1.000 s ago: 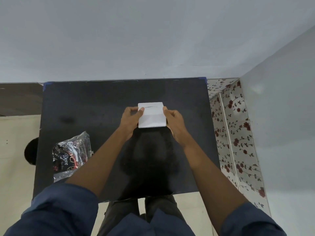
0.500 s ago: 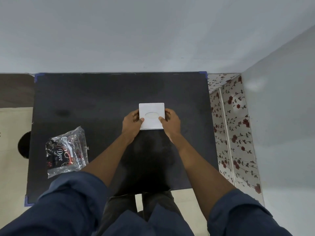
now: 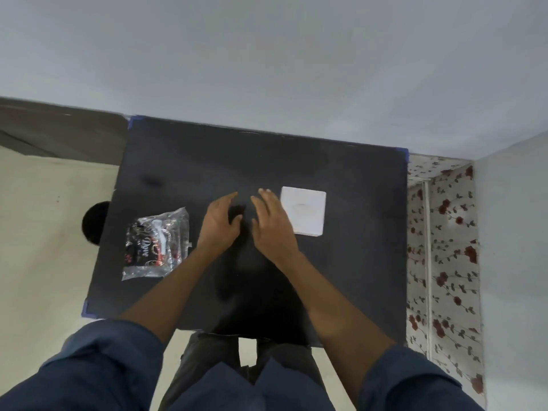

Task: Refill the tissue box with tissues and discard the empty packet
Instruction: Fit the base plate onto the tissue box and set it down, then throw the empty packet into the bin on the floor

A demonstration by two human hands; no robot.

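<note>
Tissue box (image 3: 303,213), white with an oval slot on top, stands near the right edge of the black table (image 3: 207,161); both the left hand (image 3: 220,223) and right hand (image 3: 271,225) hover empty between box and packet, fingers loosely spread. Refilling appears complete. Next, one hand must reach the crumpled empty packet (image 3: 157,244) near the left edge and carry it off for disposal.

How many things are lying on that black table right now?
2. A white tissue box lies toward the right side of the table, and a crinkled plastic packet lies near the left edge. Neither hand holds anything; nothing else seems hidden.
</note>
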